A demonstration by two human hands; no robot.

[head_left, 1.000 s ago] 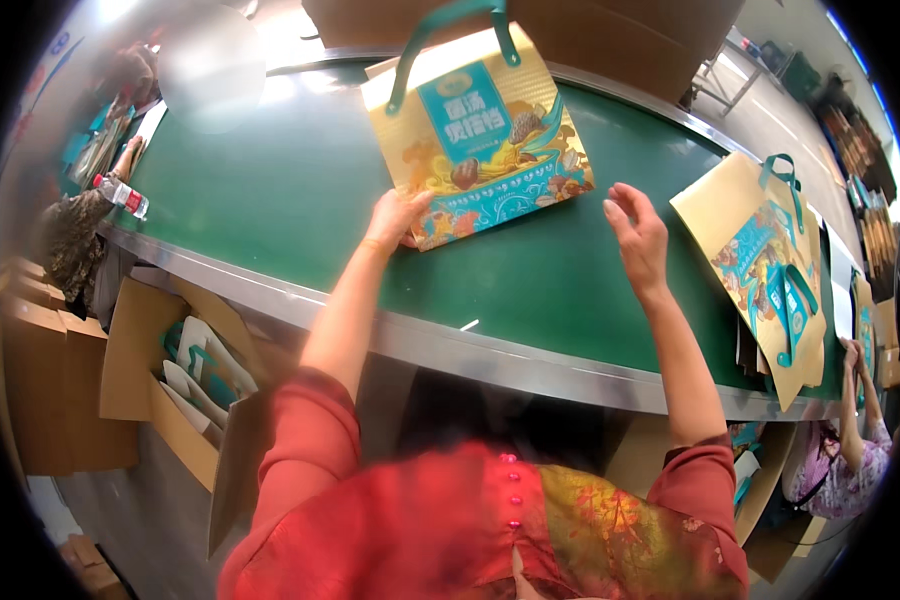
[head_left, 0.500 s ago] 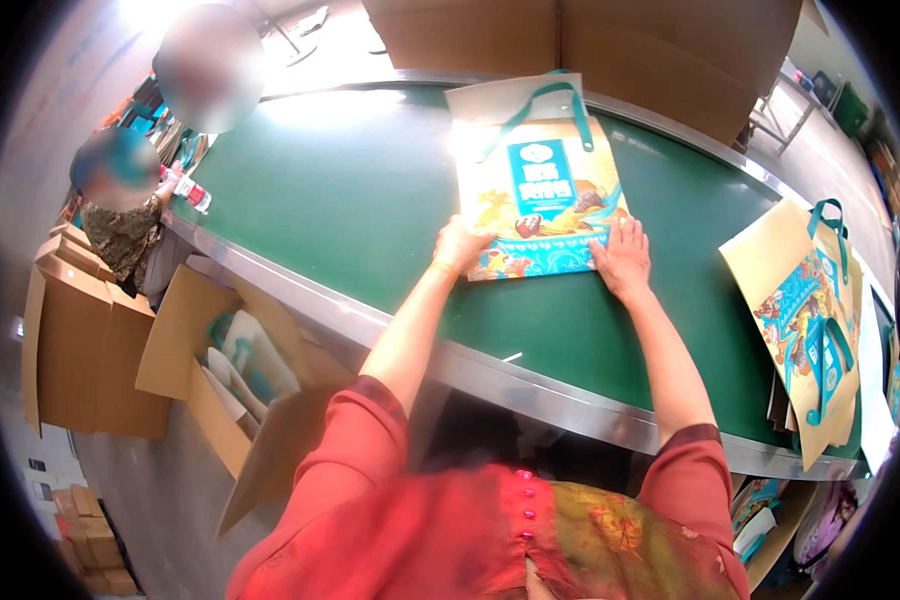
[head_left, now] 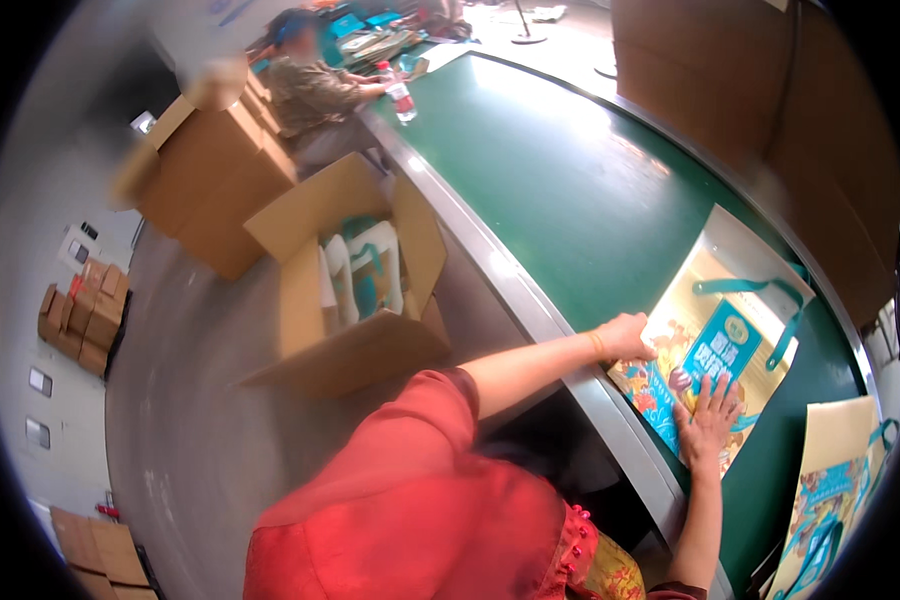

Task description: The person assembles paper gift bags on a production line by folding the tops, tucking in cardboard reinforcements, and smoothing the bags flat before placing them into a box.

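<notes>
Paper gift bag [head_left: 715, 345], flat, tan with teal panel and teal handles, lying on the green conveyor belt [head_left: 570, 190] hard against its near metal edge [head_left: 530, 300]. Judged step: pressing the folded bag flat and squaring it at the belt's edge. To do it well, keep both palms low and evenly weighted, hold the near corner fixed while smoothing outward, and keep the handles lying clear of the creases so nothing buckles.

Left hand [head_left: 625, 337]: curled over the bag's near corner at the belt edge, fingers bent and closed on the corner rather than spread; whether the thumb is tucked beneath the paper cannot be told.

Right hand [head_left: 708, 420]: laid flat on the bag's lower printed face, fingers spread and pressing down, nothing pinched.

Second bag [head_left: 835, 500]: same kind, lying on the belt to the right, near but apart from the first, untouched.

Open cardboard carton [head_left: 355, 290]: on the floor to the left below the belt, holding white and teal items, flaps raised.

Stacked brown boxes [head_left: 210, 180]: beyond the carton.

Another person [head_left: 315, 90]: seated at the far end of the belt, a clear bottle [head_left: 398, 98] standing on the belt's edge just beside them.
</notes>
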